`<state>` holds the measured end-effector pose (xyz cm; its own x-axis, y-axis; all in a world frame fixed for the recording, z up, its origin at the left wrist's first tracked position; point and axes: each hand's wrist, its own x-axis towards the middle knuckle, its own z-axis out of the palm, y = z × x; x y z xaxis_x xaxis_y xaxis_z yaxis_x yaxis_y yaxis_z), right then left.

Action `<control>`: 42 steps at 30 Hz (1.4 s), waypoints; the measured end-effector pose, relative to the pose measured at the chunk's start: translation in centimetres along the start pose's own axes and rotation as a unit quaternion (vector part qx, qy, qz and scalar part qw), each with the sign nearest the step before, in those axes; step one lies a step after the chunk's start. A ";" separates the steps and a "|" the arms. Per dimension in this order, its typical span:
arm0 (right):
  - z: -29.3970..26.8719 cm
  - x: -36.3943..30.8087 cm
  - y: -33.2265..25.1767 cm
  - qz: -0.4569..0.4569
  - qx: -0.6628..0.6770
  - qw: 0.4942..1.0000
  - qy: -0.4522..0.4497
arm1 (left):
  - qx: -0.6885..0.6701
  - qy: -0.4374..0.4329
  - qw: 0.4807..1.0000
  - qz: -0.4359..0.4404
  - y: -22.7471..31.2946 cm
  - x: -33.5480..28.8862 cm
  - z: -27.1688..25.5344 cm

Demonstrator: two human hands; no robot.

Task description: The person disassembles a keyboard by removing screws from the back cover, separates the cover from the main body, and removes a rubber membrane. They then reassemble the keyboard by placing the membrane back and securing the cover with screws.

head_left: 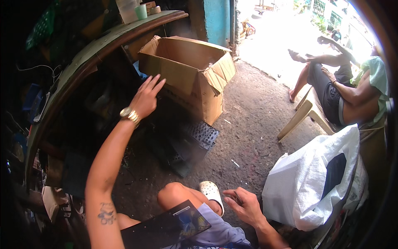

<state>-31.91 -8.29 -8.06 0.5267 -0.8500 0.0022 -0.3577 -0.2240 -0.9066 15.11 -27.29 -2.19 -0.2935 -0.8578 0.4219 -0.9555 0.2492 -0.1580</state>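
My left hand (146,99), a gold watch (130,115) on its wrist, reaches forward with fingers stretched out and nothing in them. It is nearest to the front of an open cardboard box (176,79). Below the box, blurred black parts (174,147) and a black piece with rows of holes (203,136) are over the floor. Across my lap rests a flat black panel (159,228) with a pale label strip near one edge. My right hand (248,207) is closed beside my knee, a thin dark tool (238,196) between thumb and fingers; its exact kind is unclear.
A curved-edge table (83,70) runs along the left, with a green cup (141,11) on top. To the right stands a white woven sack (304,182) with something dark inside. Beyond it a person (348,83) sits on a plastic chair (304,108).
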 end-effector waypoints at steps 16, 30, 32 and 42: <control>5.5 -3.1 -0.7 0.066 0.040 0.954 -0.288 | -0.371 -0.050 0.464 -0.802 19.8 -54.7 -19.2; 7.5 4.8 -3.1 -0.155 -0.161 0.974 0.031 | -0.414 0.293 0.411 -0.758 33.1 -51.0 -21.5; 6.2 5.5 -3.2 -0.083 -0.099 0.987 0.093 | -0.407 0.313 0.396 -0.761 32.8 -50.6 -20.9; -2.9 3.1 -2.4 -0.014 -0.039 0.978 0.204 | -0.515 0.296 0.524 -0.610 27.9 -40.0 -21.6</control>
<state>-31.62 -11.75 -4.63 0.1916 -0.9589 0.2091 -0.4131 -0.2721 -0.8691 -0.49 23.76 -4.18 0.8887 -0.4471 -0.1015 0.1383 0.0504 0.9891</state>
